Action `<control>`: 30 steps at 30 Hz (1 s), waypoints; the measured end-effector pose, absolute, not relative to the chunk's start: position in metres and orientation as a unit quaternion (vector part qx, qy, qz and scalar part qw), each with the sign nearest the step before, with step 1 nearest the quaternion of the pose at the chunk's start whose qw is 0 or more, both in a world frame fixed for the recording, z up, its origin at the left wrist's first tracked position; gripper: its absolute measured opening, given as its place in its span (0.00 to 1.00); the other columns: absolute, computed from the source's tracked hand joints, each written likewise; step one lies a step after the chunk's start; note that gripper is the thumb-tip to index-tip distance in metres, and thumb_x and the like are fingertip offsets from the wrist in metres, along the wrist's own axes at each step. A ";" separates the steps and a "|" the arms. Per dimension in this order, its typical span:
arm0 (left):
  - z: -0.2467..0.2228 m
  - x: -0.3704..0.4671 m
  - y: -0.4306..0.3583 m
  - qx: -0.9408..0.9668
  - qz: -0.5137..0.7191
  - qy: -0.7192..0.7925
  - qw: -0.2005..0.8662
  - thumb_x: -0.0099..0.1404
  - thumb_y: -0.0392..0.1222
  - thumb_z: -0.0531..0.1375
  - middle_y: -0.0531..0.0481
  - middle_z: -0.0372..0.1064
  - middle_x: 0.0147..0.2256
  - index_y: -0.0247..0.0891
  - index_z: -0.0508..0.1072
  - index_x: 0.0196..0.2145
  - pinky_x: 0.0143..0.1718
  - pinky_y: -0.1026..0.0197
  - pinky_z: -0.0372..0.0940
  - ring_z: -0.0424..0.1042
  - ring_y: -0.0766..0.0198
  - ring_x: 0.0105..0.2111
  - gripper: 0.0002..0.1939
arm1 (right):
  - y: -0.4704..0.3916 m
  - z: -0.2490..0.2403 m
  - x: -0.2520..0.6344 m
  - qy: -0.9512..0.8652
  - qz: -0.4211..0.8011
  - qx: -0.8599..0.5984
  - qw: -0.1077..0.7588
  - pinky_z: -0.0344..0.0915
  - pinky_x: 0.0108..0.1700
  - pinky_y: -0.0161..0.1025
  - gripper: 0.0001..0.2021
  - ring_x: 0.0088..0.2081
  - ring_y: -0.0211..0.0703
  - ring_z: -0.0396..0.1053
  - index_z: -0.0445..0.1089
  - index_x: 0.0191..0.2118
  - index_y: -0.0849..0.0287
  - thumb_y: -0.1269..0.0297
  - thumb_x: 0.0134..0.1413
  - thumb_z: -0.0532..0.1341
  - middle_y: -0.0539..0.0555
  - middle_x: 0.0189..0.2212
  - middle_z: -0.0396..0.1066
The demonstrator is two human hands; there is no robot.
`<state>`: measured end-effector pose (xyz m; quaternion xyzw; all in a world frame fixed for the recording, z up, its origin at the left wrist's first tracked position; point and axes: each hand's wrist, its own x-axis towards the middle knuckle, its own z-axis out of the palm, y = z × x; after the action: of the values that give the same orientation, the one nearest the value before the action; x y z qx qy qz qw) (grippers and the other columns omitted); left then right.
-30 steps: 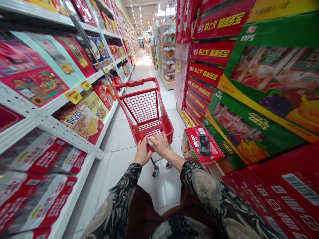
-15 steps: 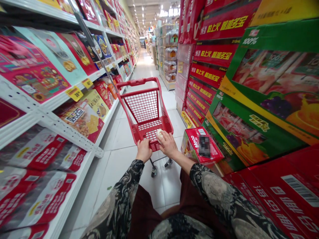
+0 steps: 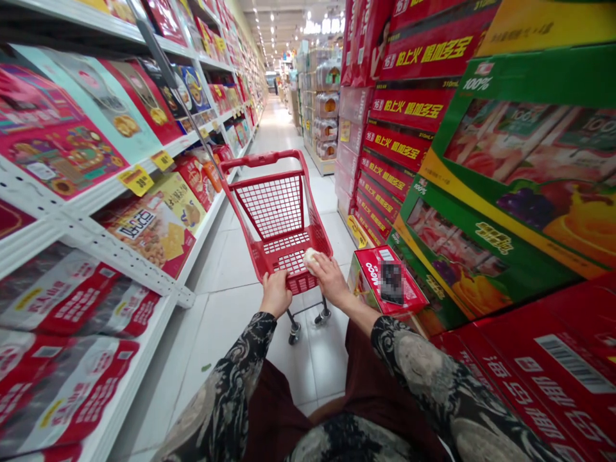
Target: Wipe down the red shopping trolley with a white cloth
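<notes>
A red plastic shopping cart (image 3: 271, 202) with a grid basket stands on the tiled floor in front of me. My left hand (image 3: 276, 294) is closed over the cart's near rim, at its left corner. At the right part of the same rim, my right hand (image 3: 330, 277) has its fingers wrapped round a crumpled white wad (image 3: 310, 256), which looks like tissue or cloth. A thin grey pole (image 3: 158, 58) rises from the cart's far left corner toward the upper left.
Shelves (image 3: 110, 192) of packaged snacks run along the left. Stacked red drink cartons (image 3: 409, 102) and green juice boxes (image 3: 486, 244) line the right. A red-topped box (image 3: 370, 273) juts out beside the cart. Pale floor (image 3: 283, 128) stretches ahead.
My right hand has shifted slightly right along the rim with the white wad. The shelves and boxes on both sides appear slightly further left in view.
</notes>
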<state>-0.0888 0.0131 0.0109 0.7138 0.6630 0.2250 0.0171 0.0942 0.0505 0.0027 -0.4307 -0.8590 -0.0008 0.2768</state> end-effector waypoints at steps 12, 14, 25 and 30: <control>0.013 -0.104 -0.008 0.702 0.171 0.689 -0.062 0.51 0.31 0.52 0.34 0.50 0.59 0.30 0.62 0.51 0.56 0.39 0.48 0.44 0.46 0.61 0.27 | 0.073 -0.001 0.114 -0.829 -0.024 -0.477 0.291 0.43 0.58 0.55 0.21 0.60 0.49 0.49 0.60 0.55 0.56 0.75 0.56 0.50 0.57 0.58 0.56; 0.011 -0.104 -0.009 0.708 0.167 0.683 -0.064 0.51 0.31 0.52 0.34 0.51 0.58 0.30 0.62 0.52 0.56 0.41 0.49 0.43 0.46 0.61 0.27 | 0.069 -0.004 0.111 -0.828 -0.024 -0.477 0.294 0.44 0.58 0.54 0.21 0.60 0.49 0.48 0.60 0.56 0.57 0.75 0.56 0.50 0.58 0.58 0.55; 0.017 -0.102 -0.010 0.731 0.131 0.667 -0.064 0.51 0.31 0.51 0.36 0.53 0.58 0.30 0.60 0.54 0.57 0.43 0.50 0.48 0.48 0.60 0.30 | 0.050 0.000 0.063 -0.876 -0.017 -0.390 0.284 0.41 0.60 0.53 0.20 0.60 0.47 0.48 0.60 0.55 0.54 0.72 0.57 0.51 0.55 0.59 0.55; 0.017 -0.101 -0.010 0.724 0.135 0.674 -0.061 0.52 0.31 0.51 0.37 0.53 0.58 0.30 0.61 0.54 0.56 0.42 0.51 0.47 0.47 0.60 0.29 | 0.070 0.003 0.104 -0.822 -0.013 -0.490 0.291 0.42 0.59 0.55 0.22 0.61 0.48 0.48 0.60 0.55 0.57 0.77 0.55 0.50 0.57 0.59 0.54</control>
<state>-0.1007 -0.0098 0.0167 0.7238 0.6740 0.1346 -0.0607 0.1042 0.0696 0.0032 -0.4899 -0.8217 -0.0134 0.2909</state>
